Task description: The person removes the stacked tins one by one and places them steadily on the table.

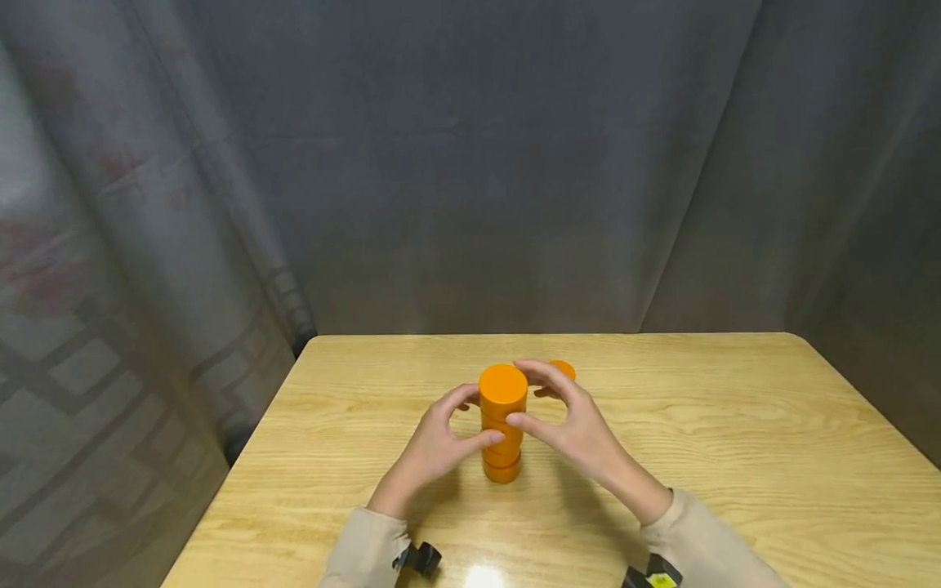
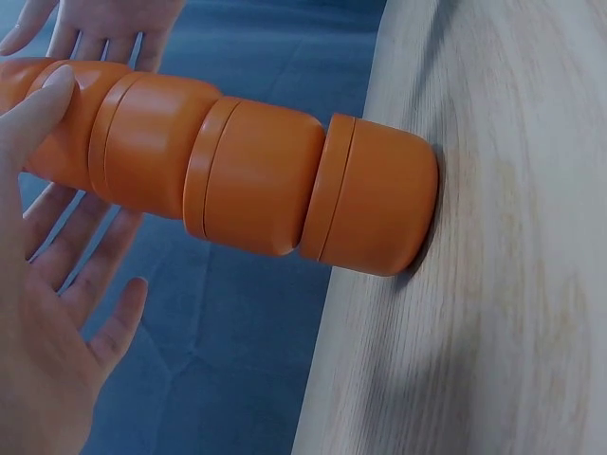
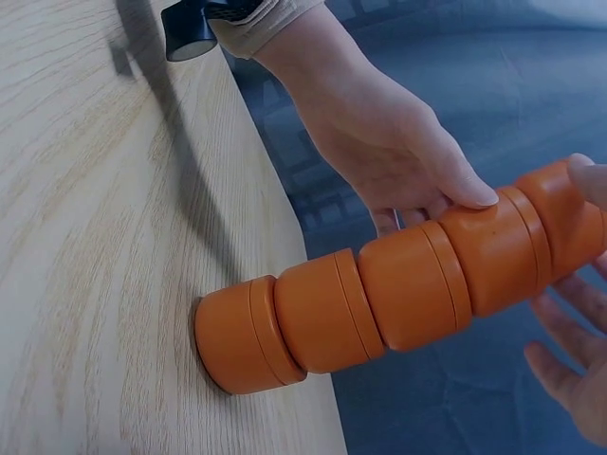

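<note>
Because a tall, smooth orange stack point(image 1: 494, 420) of five rounded, lidded jars stands between them, a person's two bare hands come in from either side, both grasping it near the top. The stack stands upright on a pale wood-grain tabletop point(image 1: 735, 425), resting on its bottom jar point(image 1: 502, 472), which sits below both hands with no fingers on it. The left hand point(image 1: 434, 445) holds the fourth jar up point(image 3: 493, 246), its thumb on the near side and its fingers reaching behind, some fanned loosely. Slightly higher, the right hand point(image 1: 572, 425) grips the top jar point(image 1: 503, 384), thumb in front and fingers round the back. Holding from opposite sides probably keeps the column from tipping, since the jars sit a little out of line with one another and the narrow base alone would likely give little steadiness. Just beyond the right hand's fingers is another orange, round-topped object point(image 1: 564, 369), partly hidden by that hand, so its full shape cannot be told. Behind each hand are a beige cloth sleeve point(image 1: 360, 547) and a small black wrist device point(image 1: 426, 559). Past the hands, beyond the far table edge, hangs a dark grey fabric curtain point(image 1: 478, 180).
</note>
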`<state>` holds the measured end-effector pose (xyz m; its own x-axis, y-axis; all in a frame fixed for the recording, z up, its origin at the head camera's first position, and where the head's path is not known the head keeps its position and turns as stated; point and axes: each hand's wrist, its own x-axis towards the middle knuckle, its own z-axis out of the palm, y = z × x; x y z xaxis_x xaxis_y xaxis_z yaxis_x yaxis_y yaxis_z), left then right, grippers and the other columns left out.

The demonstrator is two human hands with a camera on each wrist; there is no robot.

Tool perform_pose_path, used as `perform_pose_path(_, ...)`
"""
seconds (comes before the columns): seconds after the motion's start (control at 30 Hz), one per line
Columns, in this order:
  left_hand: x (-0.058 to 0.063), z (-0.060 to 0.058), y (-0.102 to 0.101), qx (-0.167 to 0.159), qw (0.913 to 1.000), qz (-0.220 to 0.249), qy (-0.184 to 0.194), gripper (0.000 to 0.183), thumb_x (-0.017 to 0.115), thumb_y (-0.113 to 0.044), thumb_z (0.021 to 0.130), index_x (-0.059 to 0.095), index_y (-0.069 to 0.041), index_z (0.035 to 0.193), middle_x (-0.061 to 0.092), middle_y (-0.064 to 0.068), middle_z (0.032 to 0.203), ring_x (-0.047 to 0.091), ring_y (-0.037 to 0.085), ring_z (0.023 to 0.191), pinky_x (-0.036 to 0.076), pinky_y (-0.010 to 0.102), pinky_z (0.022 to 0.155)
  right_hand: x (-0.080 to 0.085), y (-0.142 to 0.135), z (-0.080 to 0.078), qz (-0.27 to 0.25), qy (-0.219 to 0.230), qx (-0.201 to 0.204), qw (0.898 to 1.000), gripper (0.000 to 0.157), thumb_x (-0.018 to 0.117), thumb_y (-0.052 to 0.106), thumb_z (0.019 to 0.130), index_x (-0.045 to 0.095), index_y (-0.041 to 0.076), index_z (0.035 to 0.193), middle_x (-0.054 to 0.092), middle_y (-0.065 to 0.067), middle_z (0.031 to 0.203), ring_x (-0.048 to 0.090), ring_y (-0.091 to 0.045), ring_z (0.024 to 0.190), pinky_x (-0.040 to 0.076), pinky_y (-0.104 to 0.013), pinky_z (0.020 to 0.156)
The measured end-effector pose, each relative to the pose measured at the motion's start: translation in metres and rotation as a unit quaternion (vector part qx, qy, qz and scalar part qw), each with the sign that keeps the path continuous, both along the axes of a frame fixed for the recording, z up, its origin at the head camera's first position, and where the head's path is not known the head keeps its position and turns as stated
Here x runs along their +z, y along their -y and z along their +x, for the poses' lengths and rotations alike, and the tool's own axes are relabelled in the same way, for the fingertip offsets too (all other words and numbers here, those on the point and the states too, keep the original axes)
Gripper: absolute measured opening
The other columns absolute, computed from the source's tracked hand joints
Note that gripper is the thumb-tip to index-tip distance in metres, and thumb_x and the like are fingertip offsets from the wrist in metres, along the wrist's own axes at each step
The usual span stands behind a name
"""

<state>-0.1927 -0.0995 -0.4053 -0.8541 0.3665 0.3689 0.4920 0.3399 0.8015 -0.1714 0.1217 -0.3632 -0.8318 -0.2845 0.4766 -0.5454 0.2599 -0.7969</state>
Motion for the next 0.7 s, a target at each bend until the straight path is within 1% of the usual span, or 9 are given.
perform_pose_path(0.07,0.0002,0.0009,0.0003,0.001,1.0,0.001,0.001,0.048,0.082,-0.032,0.083,0.062,-0.024,0.126,0.062,-0.017,0.112,0.056,0.01,0.109,0.041,0.057,0.098,-0.0005,0.0011,0.0,0.0,0.001,0.0,1.0,0.059,0.079,0.011,0.085,0.054,0.01,0.138,0.06,-0.001,0.13,0.054,-0.018,0.115,0.045,-0.051,0.095)
perform_pose_path(0.23,0.0001,0.0019,0.0005,0.001,1.0,0.002,-0.002,0.048,0.082,-0.032,0.083,0.062,-0.023,0.126,0.062,-0.016,0.112,0.056,0.011,0.109,0.041,0.057,0.098,-0.0012,0.0019,0.0005,0.005,-0.001,-0.009,1.0,0.058,0.079,0.012,0.085,0.055,0.012,0.138,0.061,0.0,0.129,0.055,-0.018,0.114,0.046,-0.044,0.094)
perform_pose_path(0.47,-0.0008,0.0019,0.0009,-0.001,1.0,0.003,-0.004,0.048,0.082,-0.032,0.083,0.062,-0.024,0.126,0.062,-0.016,0.112,0.056,0.011,0.109,0.041,0.058,0.098,-0.0018,0.0029,-0.0002,0.012,0.003,-0.006,1.0,0.059,0.079,0.012,0.085,0.054,0.013,0.139,0.062,0.0,0.127,0.055,-0.017,0.113,0.046,-0.046,0.094)
perform_pose_path(0.7,-0.0022,0.0011,0.0008,-0.002,1.0,0.003,-0.006,0.048,0.082,-0.032,0.083,0.062,-0.025,0.126,0.062,-0.017,0.112,0.056,0.01,0.108,0.041,0.059,0.097,-0.0017,0.0036,-0.0004,0.013,0.006,-0.012,1.0,0.057,0.079,0.013,0.086,0.055,0.014,0.138,0.061,-0.001,0.128,0.056,-0.018,0.114,0.046,-0.044,0.094)
